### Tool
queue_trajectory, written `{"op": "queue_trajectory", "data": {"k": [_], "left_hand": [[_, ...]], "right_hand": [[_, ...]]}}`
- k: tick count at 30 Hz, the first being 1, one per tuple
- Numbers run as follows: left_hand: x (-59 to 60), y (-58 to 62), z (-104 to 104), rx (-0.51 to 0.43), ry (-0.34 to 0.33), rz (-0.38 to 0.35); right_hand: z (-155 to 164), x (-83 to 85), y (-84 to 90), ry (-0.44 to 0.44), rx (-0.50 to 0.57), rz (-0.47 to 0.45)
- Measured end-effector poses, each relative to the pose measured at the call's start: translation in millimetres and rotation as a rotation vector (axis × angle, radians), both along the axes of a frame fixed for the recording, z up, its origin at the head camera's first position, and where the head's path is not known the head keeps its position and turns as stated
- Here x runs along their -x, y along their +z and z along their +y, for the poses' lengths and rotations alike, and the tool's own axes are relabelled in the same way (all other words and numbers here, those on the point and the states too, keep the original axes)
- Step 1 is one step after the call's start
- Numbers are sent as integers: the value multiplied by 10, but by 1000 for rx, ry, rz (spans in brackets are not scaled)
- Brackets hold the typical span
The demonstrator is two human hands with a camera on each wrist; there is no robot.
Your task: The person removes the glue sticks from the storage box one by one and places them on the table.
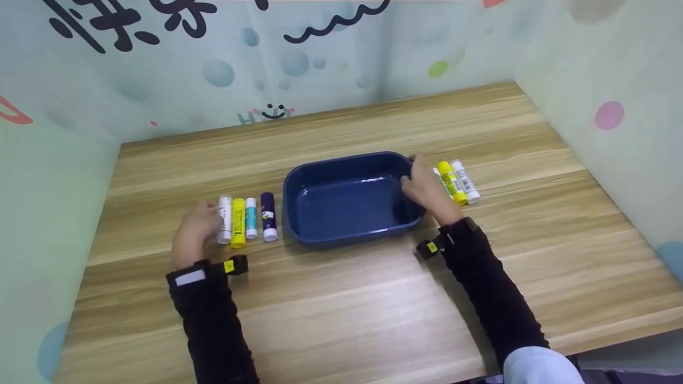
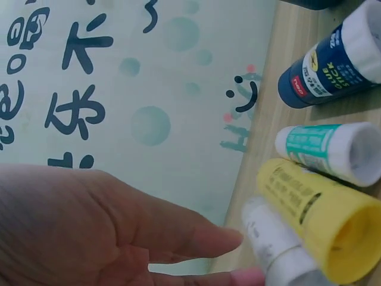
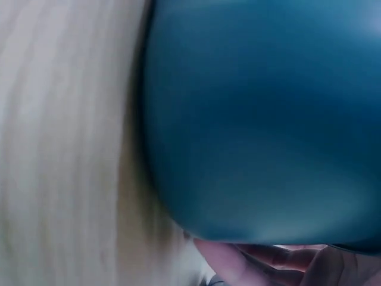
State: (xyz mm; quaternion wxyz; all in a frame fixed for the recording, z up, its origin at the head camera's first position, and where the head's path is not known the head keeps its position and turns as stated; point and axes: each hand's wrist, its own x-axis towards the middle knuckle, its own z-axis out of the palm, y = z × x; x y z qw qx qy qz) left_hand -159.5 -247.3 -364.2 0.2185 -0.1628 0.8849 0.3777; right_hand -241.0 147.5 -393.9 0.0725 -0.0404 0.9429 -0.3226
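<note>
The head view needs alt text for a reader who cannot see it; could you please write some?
A person's right hand grips the right rim of an empty dark blue plastic tray on a wooden table, while the left hand touches a white glue stick, leftmost of four lying in a row. More sticks lie right of the tray.

Staged tabletop booth, likely classroom or craft-corner mock-up. Wood-grain table [image 1: 341,309] boxed in far, left and right by pastel backdrop panels [image 1: 160,69] printed with bubbles, dots, smiley and black lettering. Glue sticks [image 1: 245,218] and blue plastic tray [image 1: 347,200] suggest stationery setting.
</note>
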Motion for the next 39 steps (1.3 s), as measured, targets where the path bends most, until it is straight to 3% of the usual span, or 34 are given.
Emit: {"op": "queue_trajectory", "data": {"k": [10, 17, 24, 30, 36, 39], "left_hand": [[-42, 135, 79, 34, -52, -12], [-74, 247, 188, 72, -133, 25], [-93, 378, 470, 116, -193, 155], [-101, 383, 766, 228, -305, 245], [-94, 315, 981, 321, -396, 67], [-77, 267, 1025, 349, -426, 26]], "right_hand": [[100, -55, 223, 128, 8, -87], [177, -165, 413, 147, -15, -150], [213, -249, 545, 147, -37, -203], [218, -256, 579, 180, -77, -243], [224, -262, 591, 225, -109, -303], [221, -263, 593, 239, -110, -333]]}}
